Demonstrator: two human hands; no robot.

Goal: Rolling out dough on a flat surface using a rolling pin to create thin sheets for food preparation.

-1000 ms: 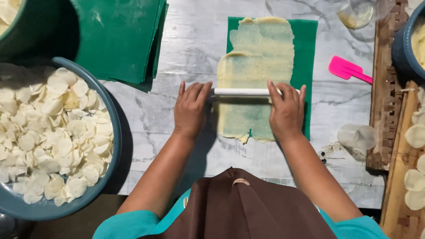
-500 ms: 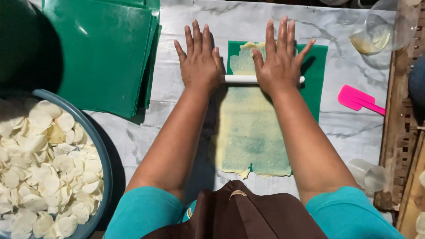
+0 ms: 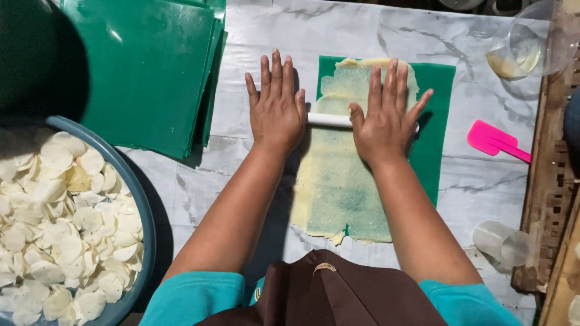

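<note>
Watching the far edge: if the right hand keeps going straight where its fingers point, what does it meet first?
The right hand would run on over the thin dough sheet to its far end, then the green mat, then bare marble table. Nothing upright seems to block it.

A dough sheet (image 3: 338, 193) lay on a mat (image 3: 438, 115), a rolling pin (image 3: 329, 119) across its far part. A spatula (image 3: 495, 140) lay right; a basin (image 3: 142, 223) of discs (image 3: 60, 223) near left.

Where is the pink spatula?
In the head view, the pink spatula lies on the marble table, right of the green mat, below the clear jug.
</note>
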